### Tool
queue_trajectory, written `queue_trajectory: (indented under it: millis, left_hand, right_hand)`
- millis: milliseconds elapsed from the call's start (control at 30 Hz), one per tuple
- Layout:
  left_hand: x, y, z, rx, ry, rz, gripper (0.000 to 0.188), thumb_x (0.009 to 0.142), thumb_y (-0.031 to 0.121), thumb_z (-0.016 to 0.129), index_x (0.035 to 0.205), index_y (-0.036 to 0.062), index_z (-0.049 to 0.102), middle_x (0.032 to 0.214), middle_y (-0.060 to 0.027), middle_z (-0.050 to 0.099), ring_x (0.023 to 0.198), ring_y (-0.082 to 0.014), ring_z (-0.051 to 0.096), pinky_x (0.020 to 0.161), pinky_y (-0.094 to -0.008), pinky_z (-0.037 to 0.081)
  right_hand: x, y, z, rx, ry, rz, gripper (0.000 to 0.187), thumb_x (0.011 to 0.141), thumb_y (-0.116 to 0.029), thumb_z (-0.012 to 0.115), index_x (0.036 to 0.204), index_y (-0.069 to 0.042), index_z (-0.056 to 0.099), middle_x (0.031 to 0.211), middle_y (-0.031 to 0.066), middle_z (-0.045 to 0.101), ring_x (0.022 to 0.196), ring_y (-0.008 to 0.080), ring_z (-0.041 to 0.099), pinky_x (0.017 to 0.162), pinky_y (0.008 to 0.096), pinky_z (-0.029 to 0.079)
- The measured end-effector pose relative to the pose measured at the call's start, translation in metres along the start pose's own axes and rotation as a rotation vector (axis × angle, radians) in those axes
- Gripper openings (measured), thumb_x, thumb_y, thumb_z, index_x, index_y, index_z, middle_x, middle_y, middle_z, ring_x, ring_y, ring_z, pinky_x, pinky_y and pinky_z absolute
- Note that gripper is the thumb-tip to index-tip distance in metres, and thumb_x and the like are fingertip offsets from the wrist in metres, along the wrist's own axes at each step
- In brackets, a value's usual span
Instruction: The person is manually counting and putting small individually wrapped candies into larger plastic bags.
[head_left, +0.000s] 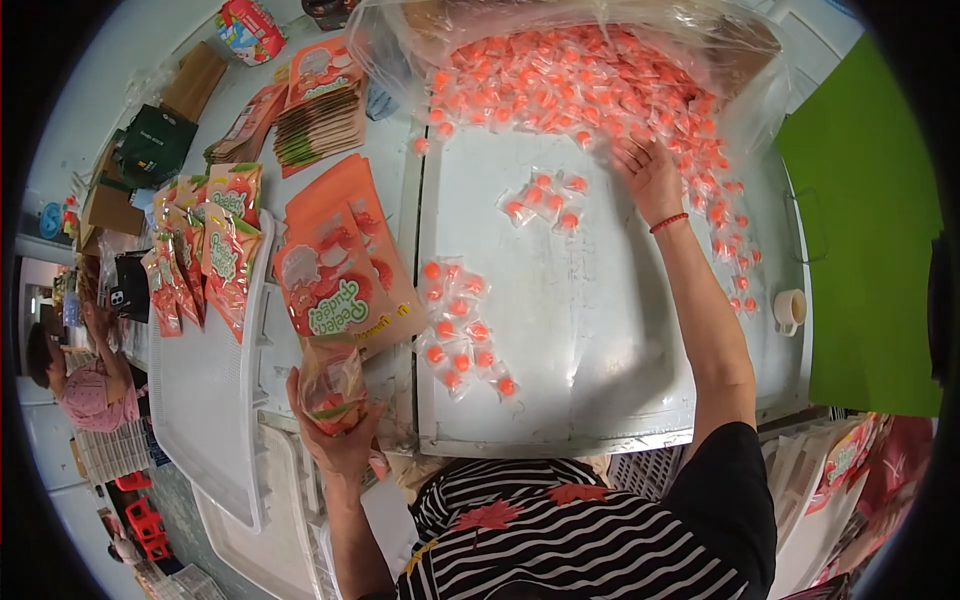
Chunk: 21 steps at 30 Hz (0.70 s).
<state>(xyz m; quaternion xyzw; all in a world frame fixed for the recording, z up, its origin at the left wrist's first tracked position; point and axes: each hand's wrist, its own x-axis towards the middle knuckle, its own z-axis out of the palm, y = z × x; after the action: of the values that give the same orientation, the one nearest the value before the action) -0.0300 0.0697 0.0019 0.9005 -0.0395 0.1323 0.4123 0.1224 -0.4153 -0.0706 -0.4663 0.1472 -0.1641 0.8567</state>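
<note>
My left hand (342, 447), at the table's near left, is closed around a small printed pouch (330, 372) with its mouth spread upward. My right hand (648, 180) reaches far forward to the near edge of a big heap of orange-red candies (570, 75), each wrapped in clear plastic. Its fingers are stretched out against the candies, and no candy shows clearly in its grasp. A small group of wrapped candies (545, 200) lies left of that hand. Closer to the pouch is a larger cluster (460, 325). Flat pink-orange pouches (335, 265) are stacked just beyond my left hand.
Filled pouches (205, 240) sit on a white plastic tray (200, 400) at the left. More flat pouches (320, 110) stand bundled behind. Clear plastic sheeting (745, 70) surrounds the heap. A beige cup (789, 312) stands at right, near a green panel (865, 230). Another person (95, 390) is far left.
</note>
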Motion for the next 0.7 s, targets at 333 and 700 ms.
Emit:
queue_trajectory:
  millis: [333, 700]
  left_hand:
    - [0.0, 0.015, 0.002, 0.06, -0.025, 0.068, 0.107, 0.054, 0.002, 0.086, 0.143, 0.003, 0.026, 0.127, -0.0182, 0.05, 0.112, -0.0279, 0.054, 0.094, -0.0356, 0.046]
    - [-0.02, 0.017, 0.011, 0.024, -0.195, 0.012, 0.104, 0.052, 0.023, 0.091, 0.136, 0.001, 0.034, 0.125, -0.0176, 0.051, 0.112, -0.0356, 0.051, 0.096, -0.0428, 0.042]
  right_hand:
    - [-0.041, 0.042, 0.045, -1.371, -0.25, -0.603, 0.053, 0.085, -0.048, 0.058, 0.121, -0.01, 0.059, 0.121, 0.016, 0.055, 0.115, 0.0345, 0.049, 0.096, 0.0479, 0.036]
    - [-0.099, 0.08, 0.075, -1.54, -0.323, -1.018, 0.012, 0.078, -0.021, 0.065, 0.088, -0.013, 0.064, 0.096, 0.0058, 0.058, 0.088, 0.0276, 0.056, 0.07, 0.0407, 0.047]
